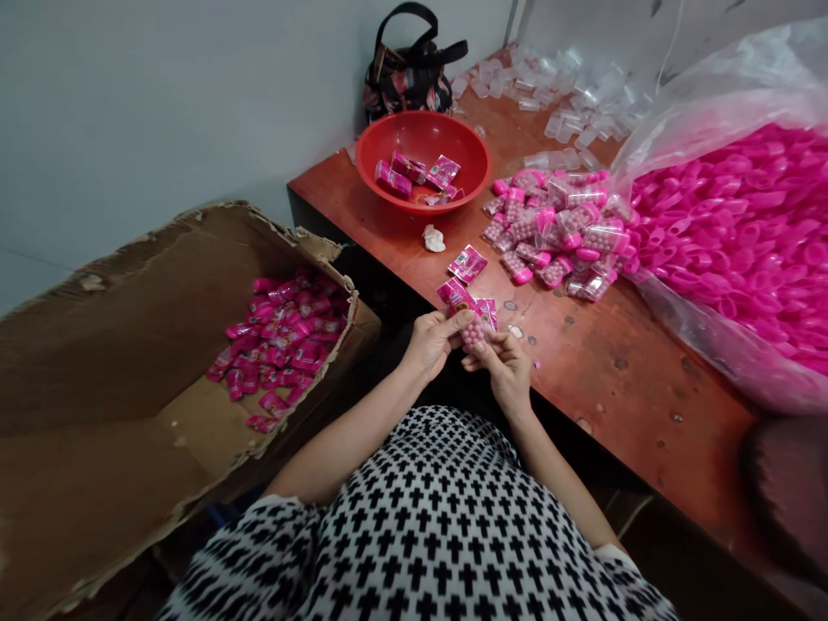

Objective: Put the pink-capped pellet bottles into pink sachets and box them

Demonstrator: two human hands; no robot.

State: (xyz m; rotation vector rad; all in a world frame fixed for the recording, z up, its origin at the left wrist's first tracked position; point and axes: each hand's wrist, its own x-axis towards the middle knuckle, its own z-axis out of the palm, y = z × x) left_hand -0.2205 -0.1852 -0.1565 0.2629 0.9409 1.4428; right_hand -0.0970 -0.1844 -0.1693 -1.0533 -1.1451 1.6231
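Both my hands meet at the table's near edge around a small clear bottle of pink candy balls (473,331). My left hand (432,343) pinches its upper end, thumb on top. My right hand (506,366) grips the lower end between thumb and fingers. Just beyond my left thumb is a pink printed sleeve (454,294); whether the left fingers also hold it I cannot tell. Another pink sleeve (487,312) shows behind the bottle, and a flat one (467,264) lies farther back. A heap of filled candy bottles (556,226) with pink caps sits beyond to the right.
On the reddish table (582,371) stands a red bowl (423,129) with several sleeves, near a crumpled white scrap (433,239). A bag of pink plastic pieces (737,233), clear cups (569,95) and a handbag (409,82) surround it. Left, a cardboard box (116,285) holds wrapped bottles (285,336).
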